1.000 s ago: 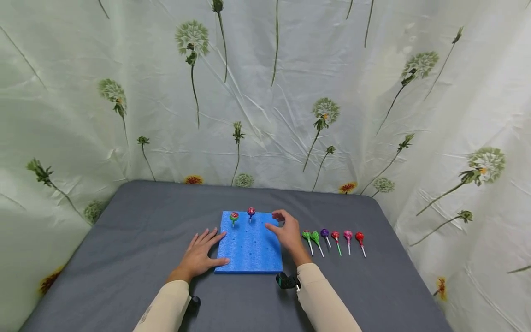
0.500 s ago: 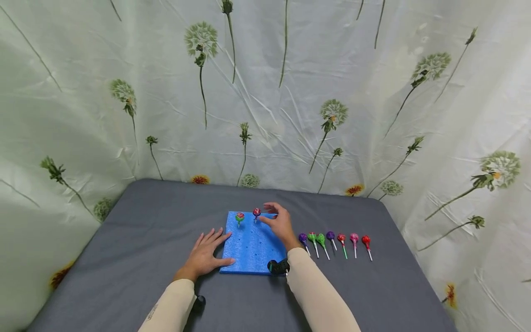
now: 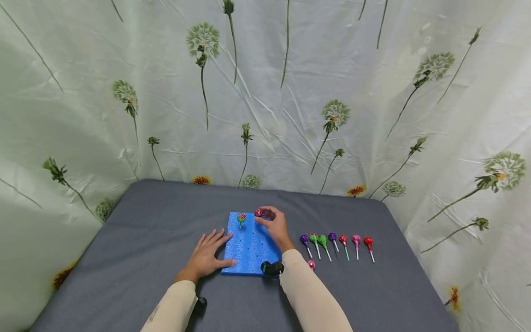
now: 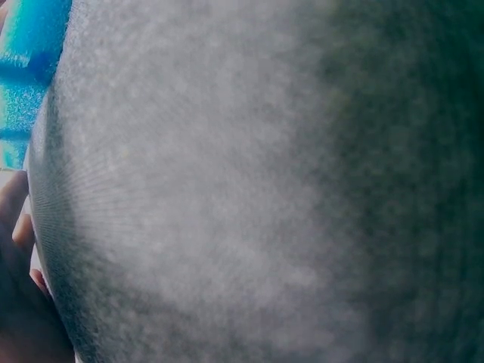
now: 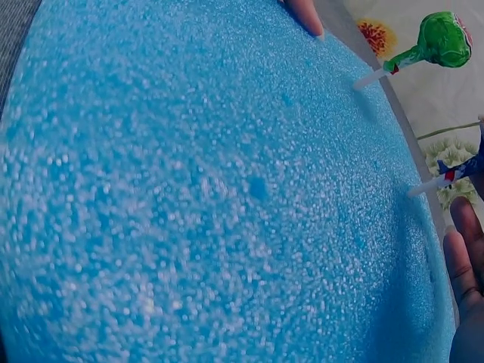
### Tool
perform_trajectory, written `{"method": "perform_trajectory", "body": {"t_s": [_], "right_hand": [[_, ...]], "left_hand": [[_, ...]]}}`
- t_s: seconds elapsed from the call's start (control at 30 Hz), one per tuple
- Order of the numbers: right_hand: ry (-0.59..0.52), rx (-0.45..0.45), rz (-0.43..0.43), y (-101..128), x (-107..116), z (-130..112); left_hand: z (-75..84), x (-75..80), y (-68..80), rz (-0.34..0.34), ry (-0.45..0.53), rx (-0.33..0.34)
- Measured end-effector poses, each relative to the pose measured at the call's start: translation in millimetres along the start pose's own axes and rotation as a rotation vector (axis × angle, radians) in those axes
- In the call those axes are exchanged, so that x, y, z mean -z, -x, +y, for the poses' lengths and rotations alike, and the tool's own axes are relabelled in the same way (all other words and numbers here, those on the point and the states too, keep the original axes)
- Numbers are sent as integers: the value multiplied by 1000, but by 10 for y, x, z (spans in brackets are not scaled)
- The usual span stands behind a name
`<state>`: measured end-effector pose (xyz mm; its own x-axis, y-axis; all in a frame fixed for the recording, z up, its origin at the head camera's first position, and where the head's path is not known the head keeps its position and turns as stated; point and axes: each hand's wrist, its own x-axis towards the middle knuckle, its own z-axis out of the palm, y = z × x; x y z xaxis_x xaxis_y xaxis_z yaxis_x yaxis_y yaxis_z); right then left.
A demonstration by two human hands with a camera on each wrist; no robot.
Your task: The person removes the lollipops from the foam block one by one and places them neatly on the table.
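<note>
Blue foam makes up the board (image 3: 249, 249) under both hands, lying flat on a grey-covered table (image 3: 137, 240). The right hand (image 3: 274, 226) reaches over the board's far edge, and its fingertips (image 3: 262, 213) curl round the head of a red-and-purple lollipop (image 3: 258, 212) that stands upright with its stick in the foam. In the right wrist view that stick (image 5: 426, 186) enters the foam just beside the fingers (image 5: 465, 265). A green-wrapped lollipop (image 3: 241, 218) stands in the foam just to the left of the held one, apart from the fingers; the right wrist view shows it tilted on its white stick (image 5: 442, 41).

The left hand (image 3: 207, 253) lies flat with its fingers spread and relaxed, palm on the table cloth, its thumb and fingertips touching the board's left edge. It grasps nothing.

To the right of the right hand, a row of six lollipops (image 3: 337, 243) lies on the cloth, purple, green, red and pink heads away from the person. A single pink lollipop (image 3: 311, 264) lies just beside the right sleeve (image 3: 307, 295), nearer the person than the row.
</note>
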<state>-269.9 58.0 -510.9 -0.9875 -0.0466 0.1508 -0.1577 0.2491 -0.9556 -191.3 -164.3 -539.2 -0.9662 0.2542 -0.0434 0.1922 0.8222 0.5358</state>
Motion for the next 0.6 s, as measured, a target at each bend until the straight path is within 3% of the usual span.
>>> {"method": "perform_trajectory", "body": {"t_s": [0.37, 0.6], "right_hand": [[31, -45, 21, -5, -36, -23], [60, -29, 13, -7, -30, -74]], "left_hand": [[-15, -20, 15, -3, -13, 10], [-14, -25, 7, 5, 1, 1]]}}
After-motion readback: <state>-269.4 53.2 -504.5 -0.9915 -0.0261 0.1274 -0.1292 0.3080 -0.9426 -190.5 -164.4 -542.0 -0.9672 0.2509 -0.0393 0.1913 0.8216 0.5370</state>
